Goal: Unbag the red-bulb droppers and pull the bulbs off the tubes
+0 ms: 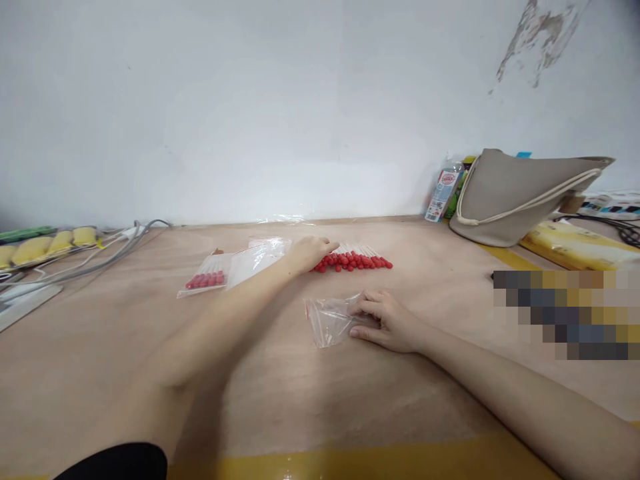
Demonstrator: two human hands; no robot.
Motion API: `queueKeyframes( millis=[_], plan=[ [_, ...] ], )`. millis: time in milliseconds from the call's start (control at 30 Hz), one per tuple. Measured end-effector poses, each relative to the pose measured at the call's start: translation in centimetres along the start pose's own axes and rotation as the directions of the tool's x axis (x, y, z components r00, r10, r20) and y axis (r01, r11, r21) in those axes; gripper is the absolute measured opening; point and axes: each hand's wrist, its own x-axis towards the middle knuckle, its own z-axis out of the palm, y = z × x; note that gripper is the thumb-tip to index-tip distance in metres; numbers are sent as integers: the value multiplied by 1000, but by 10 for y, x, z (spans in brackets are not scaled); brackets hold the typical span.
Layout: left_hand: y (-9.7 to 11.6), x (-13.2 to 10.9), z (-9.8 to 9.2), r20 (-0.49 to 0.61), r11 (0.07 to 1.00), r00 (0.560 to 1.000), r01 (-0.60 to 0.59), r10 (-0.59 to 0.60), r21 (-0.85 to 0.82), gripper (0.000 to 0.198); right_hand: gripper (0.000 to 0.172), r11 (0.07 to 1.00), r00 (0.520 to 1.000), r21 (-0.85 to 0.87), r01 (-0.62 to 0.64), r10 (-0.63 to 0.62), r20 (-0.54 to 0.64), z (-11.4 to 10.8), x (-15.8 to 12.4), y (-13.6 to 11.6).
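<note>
White sticks with thick red tips [367, 261] lie in a row on the brown-covered table, red ends towards me. My left hand [313, 253] reaches over the left end of this row, its fingers curled together; what they pinch, if anything, is hidden. Closer to me, a clear plastic bag [330, 323] lies flat. Its right side is gripped by my right hand [383, 321], with bent fingers and thumb around the film. Left of my left forearm is another clear bag [206, 275] containing several red-tipped sticks. Beside it lie flat, whitish plastic bags [253, 261], partly covered by my forearm.
At the back right, a grey-beige bag [515, 193] leans beside a labelled clear package [443, 193]. A yellow packet [583, 247] lies at the right. Grey cables [113, 257] and yellow pouches [47, 245] are at the far left. A white wall [280, 120] bounds the back.
</note>
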Motion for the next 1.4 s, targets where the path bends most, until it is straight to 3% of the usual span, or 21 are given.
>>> queueKeyframes(
  millis=[100, 267, 433, 500, 600, 733, 867, 1000, 1067, 1133, 1233, 1333, 1400],
  plan=[
    [-7, -3, 0, -37, 997, 999, 30, -33, -67, 36, 28, 1000, 1000, -2, -5, 5, 6, 0, 0, 0],
    [-10, -26, -5, -141, 987, 984, 94, -112, -131, 25, 28, 1000, 1000, -2, 6, -6, -3, 1, 0, 1],
    [23, -77, -12, -293, 876, 935, 36, -199, -481, 22, 35, 999, 998, -17, 32, -33, -53, 2, 0, 2],
    [41, -97, -15, -250, 796, 945, 18, -211, -605, 23, 40, 999, 999, -25, 28, -29, -36, 2, 1, 1],
    [60, -120, -19, -98, 694, 976, 68, -196, -717, 30, 48, 999, 999, -43, 19, -18, 27, 1, 2, -1],
    [65, -137, -19, 82, 672, 990, 137, -114, -728, 40, 62, 997, 988, -70, 14, -3, 151, -1, 2, -1],
    [60, -140, -15, 115, 663, 985, 172, -129, -728, 41, 70, 996, 950, -56, 68, -48, 308, -5, 0, 2],
    [59, -122, -8, 111, 581, 945, 279, -308, -764, 39, 67, 991, 935, -53, 123, -98, 340, -6, 0, 2],
    [58, -110, -4, 193, 527, 911, 373, -365, -764, 49, 62, 990, 935, -64, 128, -99, 342, -5, -1, 1],
    [56, -101, -4, 302, 477, 887, 446, -349, -757, 61, 56, 992, 950, -67, 108, -83, 302, -4, -3, 1],
    [49, -100, -10, 437, 435, 875, 484, -210, -760, 45, 48, 996, 985, -54, 67, -58, 160, -2, -5, 1],
    [35, -113, -19, 417, 401, 899, 434, -135, -807, 25, 43, 998, 998, -45, 42, -39, 55, -1, -7, 2],
    [18, -125, -22, 315, 355, 914, 391, -254, -849, 26, 42, 999, 999, -45, 20, -18, 43, 0, -7, 2]
  ],
)
